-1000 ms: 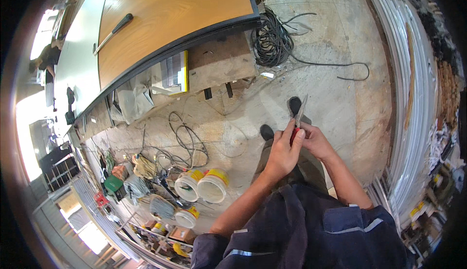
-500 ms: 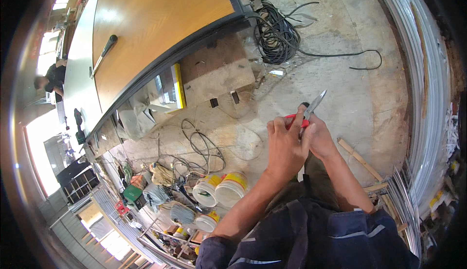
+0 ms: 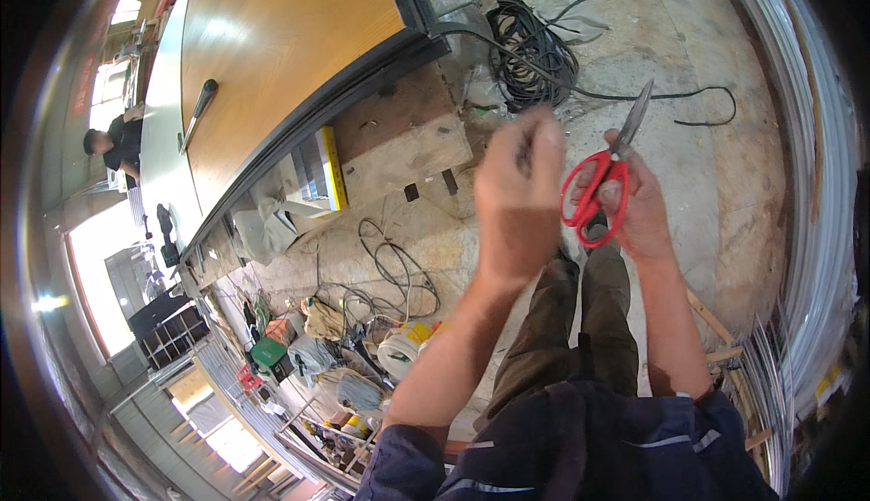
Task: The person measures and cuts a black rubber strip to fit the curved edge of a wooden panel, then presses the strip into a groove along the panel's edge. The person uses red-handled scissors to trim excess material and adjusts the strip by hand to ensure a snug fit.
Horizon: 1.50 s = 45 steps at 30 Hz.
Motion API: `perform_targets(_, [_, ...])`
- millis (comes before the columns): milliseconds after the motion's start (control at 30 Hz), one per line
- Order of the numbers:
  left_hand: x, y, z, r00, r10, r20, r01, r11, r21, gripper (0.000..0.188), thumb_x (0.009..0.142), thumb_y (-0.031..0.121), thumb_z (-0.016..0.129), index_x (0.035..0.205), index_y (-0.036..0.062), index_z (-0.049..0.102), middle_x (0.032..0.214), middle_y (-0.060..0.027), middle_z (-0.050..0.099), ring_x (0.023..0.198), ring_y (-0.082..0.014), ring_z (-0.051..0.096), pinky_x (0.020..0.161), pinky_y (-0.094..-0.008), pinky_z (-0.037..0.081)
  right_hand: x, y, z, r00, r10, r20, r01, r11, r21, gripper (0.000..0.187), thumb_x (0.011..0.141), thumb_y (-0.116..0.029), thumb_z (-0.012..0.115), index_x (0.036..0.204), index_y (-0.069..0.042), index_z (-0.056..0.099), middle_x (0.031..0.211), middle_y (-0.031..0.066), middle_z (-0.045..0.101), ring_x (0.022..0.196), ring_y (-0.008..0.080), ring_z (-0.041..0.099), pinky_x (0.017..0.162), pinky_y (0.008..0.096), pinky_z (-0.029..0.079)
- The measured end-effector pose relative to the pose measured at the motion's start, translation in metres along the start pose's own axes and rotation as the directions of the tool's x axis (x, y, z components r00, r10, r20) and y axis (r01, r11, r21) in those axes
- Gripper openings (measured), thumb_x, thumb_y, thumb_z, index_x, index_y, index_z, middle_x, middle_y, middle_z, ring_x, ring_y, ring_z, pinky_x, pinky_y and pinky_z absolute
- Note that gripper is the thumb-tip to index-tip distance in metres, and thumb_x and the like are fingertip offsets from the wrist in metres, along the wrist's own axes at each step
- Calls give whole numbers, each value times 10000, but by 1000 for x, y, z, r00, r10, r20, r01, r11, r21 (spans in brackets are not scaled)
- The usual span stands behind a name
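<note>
My right hand [image 3: 645, 207] grips a pair of scissors [image 3: 620, 149] with red loop handles. Their grey blades stick out past the fingers, pointing up and away to the right, and look closed. My left hand [image 3: 521, 197] is raised just left of the scissors, apart from them and smeared by motion. Its fingers are curled in, with a small dark thing between them that is too blurred to name. Both forearms reach in from the lower edge.
A wood-topped table [image 3: 281, 30] with a black-handled tool [image 3: 201, 107] stands at left. Under its edge is a yellow-edged level [image 3: 333, 170]. Coiled black cable [image 3: 535, 57], loose cord [image 3: 390, 261] and buckets [image 3: 399, 354] lie around. Long metal profiles [image 3: 770, 93] run along the right. A person [image 3: 118, 143] is far left.
My hands, together around the scissors before, have come apart. The left has moved up and away. The right now holds the scissors by itself, raised, with the red handles in full view.
</note>
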<state>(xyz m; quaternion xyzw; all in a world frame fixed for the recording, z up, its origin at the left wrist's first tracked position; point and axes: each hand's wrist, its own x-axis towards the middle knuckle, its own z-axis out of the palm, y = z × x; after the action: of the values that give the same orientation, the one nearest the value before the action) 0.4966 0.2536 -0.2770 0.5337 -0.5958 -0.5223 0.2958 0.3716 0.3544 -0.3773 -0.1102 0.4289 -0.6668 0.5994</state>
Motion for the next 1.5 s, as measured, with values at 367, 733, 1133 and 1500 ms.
perform_targets(367, [97, -32, 11, 993, 42, -113, -113, 654, -748, 351, 1019, 246, 664, 1275, 46, 530, 1061, -4, 586, 907, -113, 584, 696, -302, 499, -29, -20, -13, 996, 71, 60, -49, 951, -307, 959, 759, -414, 910, 1455, 59, 450, 934, 101, 655, 793, 200, 683, 698, 337, 565])
perform_targets(733, [82, -40, -5, 995, 83, 55, 2, 533, -846, 320, 1042, 315, 630, 1212, 46, 601, 1101, -81, 683, 768, -99, 584, 655, -277, 516, -27, -68, 97, 935, 187, 300, -86, 943, -321, 700, 894, -507, 775, 1239, 68, 573, 748, 64, 608, 665, 127, 613, 592, 284, 549])
perform_targets(1133, [86, -18, -6, 979, 126, 162, 107, 360, -927, 451, 1015, 372, 675, 1248, -11, 627, 1064, -95, 693, 649, -87, 586, 526, -239, 473, 10, -91, 148, 925, 334, 184, -169, 792, -587, 564, 1069, -463, 475, 772, -6, 620, 664, 78, 623, 611, 160, 612, 609, 278, 492])
perform_targets(1500, [71, -39, -21, 998, -53, 43, 66, 580, -812, 392, 1031, 316, 648, 1276, 12, 622, 1094, -75, 708, 671, -69, 588, 529, -221, 463, 11, -98, 161, 931, 326, 161, -169, 780, -602, 367, 1028, -294, 572, 811, -1, 617, 680, 53, 605, 604, 123, 600, 578, 266, 484])
